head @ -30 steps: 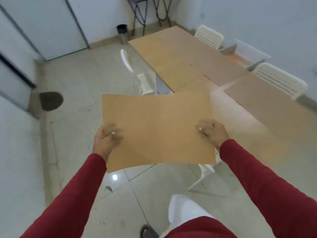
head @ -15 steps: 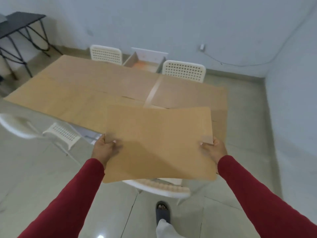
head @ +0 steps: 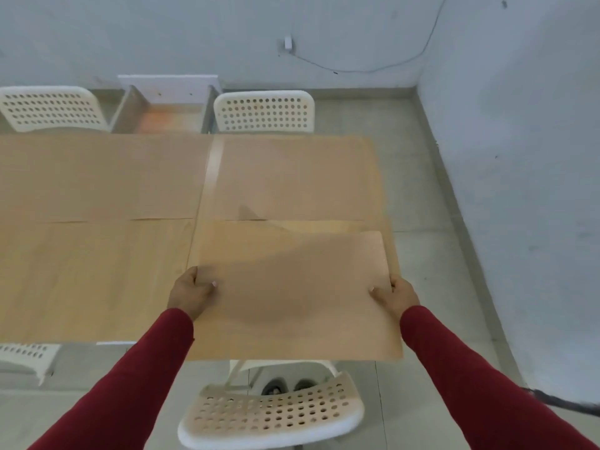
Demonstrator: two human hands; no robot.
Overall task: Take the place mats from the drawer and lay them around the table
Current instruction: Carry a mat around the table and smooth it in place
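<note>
I hold a tan place mat (head: 292, 287) flat over the near right corner of the table (head: 212, 170). My left hand (head: 191, 293) grips its left edge, thumb on top. On the opposite edge my right hand (head: 397, 295) grips the mat the same way. The mat's near part overhangs the table edge above a white chair. Three other tan mats lie on the table: far right (head: 295, 177), far left (head: 97, 177) and near left (head: 91, 280). An open drawer (head: 162, 108) stands on the floor beyond the table, against the wall.
A white perforated chair (head: 272, 414) stands just below me at the table's near side. Two more white chairs (head: 264, 110) (head: 48, 107) face the far side, and another chair (head: 26, 357) is at the near left. A wall (head: 519, 157) runs along the right.
I have turned toward the table and stepped up to it. The mat in both hands has gone from hanging in the air beside the table to sitting over its near right corner.
</note>
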